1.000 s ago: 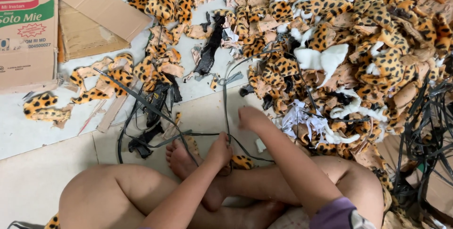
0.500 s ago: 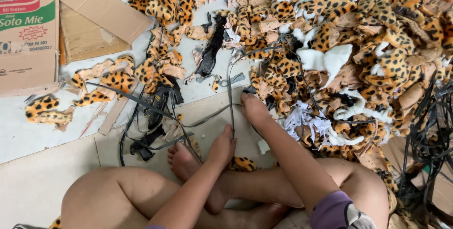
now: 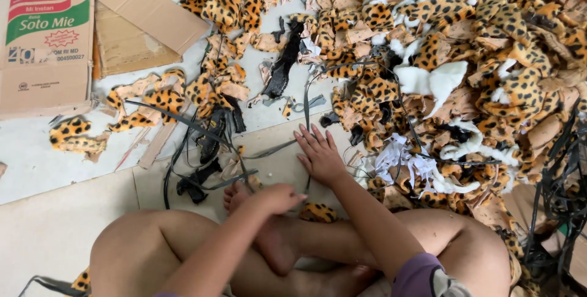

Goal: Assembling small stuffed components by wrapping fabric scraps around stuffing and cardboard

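I sit cross-legged on the floor. My right hand (image 3: pixel 319 155) lies flat on the pale mat, fingers spread, just left of a big heap of leopard-print fabric scraps (image 3: pixel 465 83). A thin black strap (image 3: pixel 306 110) runs down from the heap along this hand's left edge. My left hand (image 3: pixel 276 198) is curled above my bare foot (image 3: pixel 269 242), its fingertips closed at the strap's lower end. A small leopard scrap (image 3: pixel 318 212) lies between the two hands.
A tangle of black straps (image 3: pixel 202 156) lies to the left of my hands. Flattened cardboard boxes (image 3: pixel 73 34) sit at the far left, with loose leopard scraps (image 3: pixel 76 135) in front of them. More black straps (image 3: pixel 559 199) hang at the right edge.
My right hand has drawn back from the heap's edge and spread flat on the mat. My left hand has curled from pointing upward to closed fingertips at the strap.
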